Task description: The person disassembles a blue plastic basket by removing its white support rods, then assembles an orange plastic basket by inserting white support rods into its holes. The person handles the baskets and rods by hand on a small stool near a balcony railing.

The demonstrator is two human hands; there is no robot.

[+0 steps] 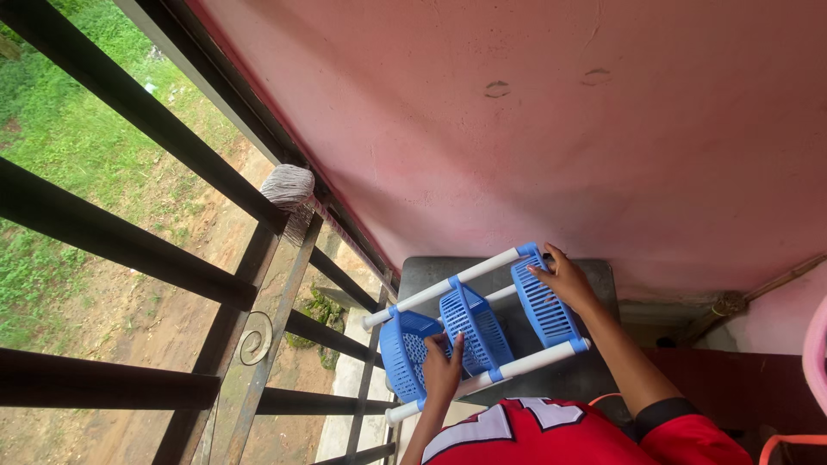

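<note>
Pink plaster wall (534, 129) fills the upper right of the head view, with dark metal railing bars (129, 250) running across the left and grass and bare earth showing beyond them. A mop head (288, 187) rests against the railing near the wall. Below lies a grey slab (594, 275), and on it a blue plastic three-tier rack (474, 327) with white tube posts, tipped onto its side so its baskets stand on edge. The left hand (442, 372) grips the rim between the lowest and middle baskets, fingers curled together around the edge. The right hand (564, 280) lies on the top basket, fingers spread and lightly bent over its slotted wall. A red jersey with white markings (551, 435) shows at the bottom, and a pink curved rim (814, 353) at the right edge
</note>
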